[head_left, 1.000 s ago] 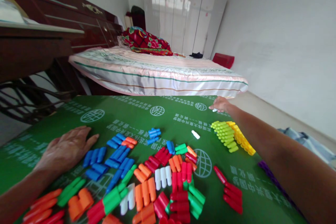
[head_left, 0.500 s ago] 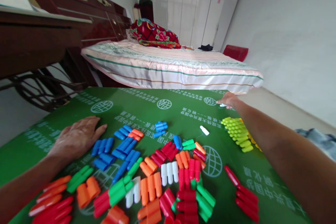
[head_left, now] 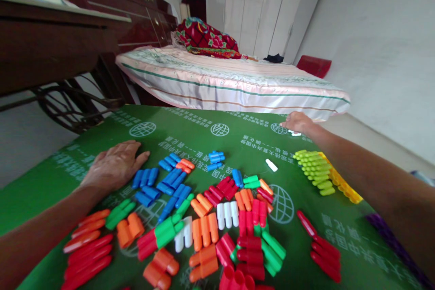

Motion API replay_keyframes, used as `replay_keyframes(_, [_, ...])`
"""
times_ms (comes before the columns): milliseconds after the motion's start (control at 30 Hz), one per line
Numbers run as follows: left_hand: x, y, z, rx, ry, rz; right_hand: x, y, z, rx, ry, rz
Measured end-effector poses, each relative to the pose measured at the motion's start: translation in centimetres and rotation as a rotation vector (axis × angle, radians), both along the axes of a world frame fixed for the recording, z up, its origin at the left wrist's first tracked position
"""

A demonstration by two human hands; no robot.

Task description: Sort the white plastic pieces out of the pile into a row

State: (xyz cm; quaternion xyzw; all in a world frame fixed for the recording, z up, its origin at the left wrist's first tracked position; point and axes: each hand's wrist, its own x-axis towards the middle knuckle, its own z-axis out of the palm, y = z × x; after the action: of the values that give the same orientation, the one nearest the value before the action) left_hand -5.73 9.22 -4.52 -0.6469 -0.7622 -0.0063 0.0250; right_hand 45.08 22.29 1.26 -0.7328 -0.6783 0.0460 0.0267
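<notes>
A: Where is my right hand (head_left: 298,122)?

B: Far out at the table edge, fingers curled over a small white piece (head_left: 295,133); whether it is really gripped, I cannot tell.

A: And the left hand (head_left: 113,165)?

B: It lies flat and open beside the blue pieces (head_left: 159,181), holding nothing. I think the piece is light, hard and smooth; pinch it at its sides.

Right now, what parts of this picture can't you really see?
- Right hand, head view: its fingers cover a small white piece at the far edge of the green mat; the grip is unclear.
- Purple pieces: mostly hidden behind the right forearm.
- Yellow pieces: partly hidden behind the lime green row.
- Red pieces: cut off by the bottom edge.
- White print on the mat: too small to read.
</notes>
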Motion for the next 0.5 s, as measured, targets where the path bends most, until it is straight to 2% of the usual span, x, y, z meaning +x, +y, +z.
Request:
replay_keyframes(100, [0.2, -0.2, 0.1, -0.002, -0.001, -0.009, -5.0, -4.5, 1.1, -0.045, 0.115, 0.188])
replay_keyframes(200, [0.4, -0.4, 0.2, -0.004, 0.002, -0.018, -10.3, -11.2, 1.9, -0.109, 0.307, 0.699])
replay_keyframes(267, [0.5, -0.4, 0.3, -0.003, 0.006, -0.023, -12.9, -15.1, 2.5, -0.129, 0.212, 0.992])
replay_keyframes(300, [0.5, -0.5, 0.3, -0.002, 0.007, -0.025, -13.8, -16.5, 2.8, -0.121, 0.128, 1.077])
replay_keyframes(367, [0.4, -0.5, 0.3, 0.000, 0.006, -0.028, -14.6, -17.5, 3.2, -0.079, -0.031, 1.092])
replay_keyframes(433, [0.4, -0.4, 0.2, 0.003, 0.002, -0.028, -14.3, -16.5, 3.3, -0.050, -0.195, 0.952])
replay_keyframes(500, [0.4, -0.4, 0.2, 0.005, -0.003, -0.025, -13.2, -14.5, 3.1, -0.072, -0.329, 0.750])
